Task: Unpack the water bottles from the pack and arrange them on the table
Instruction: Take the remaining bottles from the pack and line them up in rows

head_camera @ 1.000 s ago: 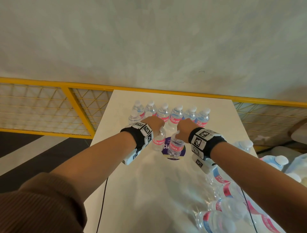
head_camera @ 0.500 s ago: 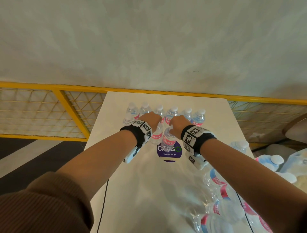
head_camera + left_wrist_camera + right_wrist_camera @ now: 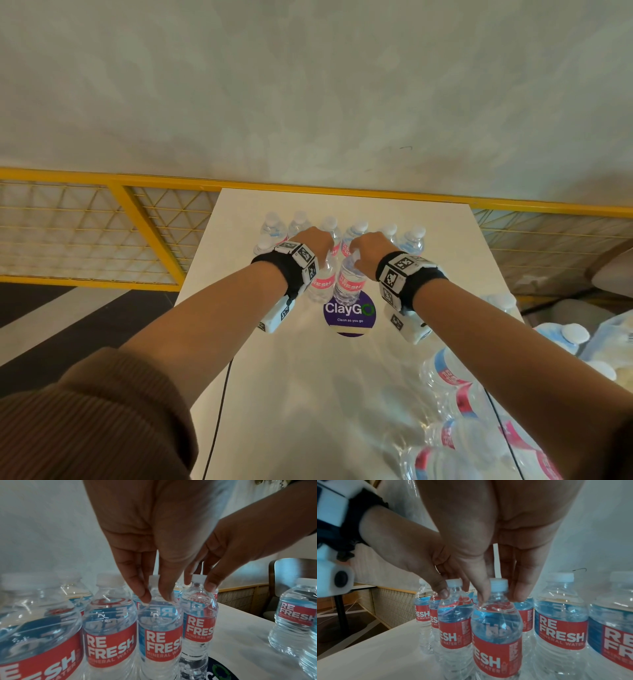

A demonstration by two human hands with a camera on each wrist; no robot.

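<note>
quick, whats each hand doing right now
Left hand: fingers pinch the neck of one water bottle.
Right hand: fingers pinch the neck of another bottle.

Two bottles [image 3: 337, 282] stand side by side before the row [image 3: 342, 229] on the table [image 3: 308, 394].

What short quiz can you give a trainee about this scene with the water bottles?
1. True or false: the left hand holds nothing.
2. Where does the right hand grip the right bottle? A: at the neck, just under the cap. B: at the red label. C: at the base.
3. Fill in: the purple sticker on the table reads ____.

Key: 1 false, it pinches the left bottle at the neck. 2 A. 3 ClayGo.
</note>
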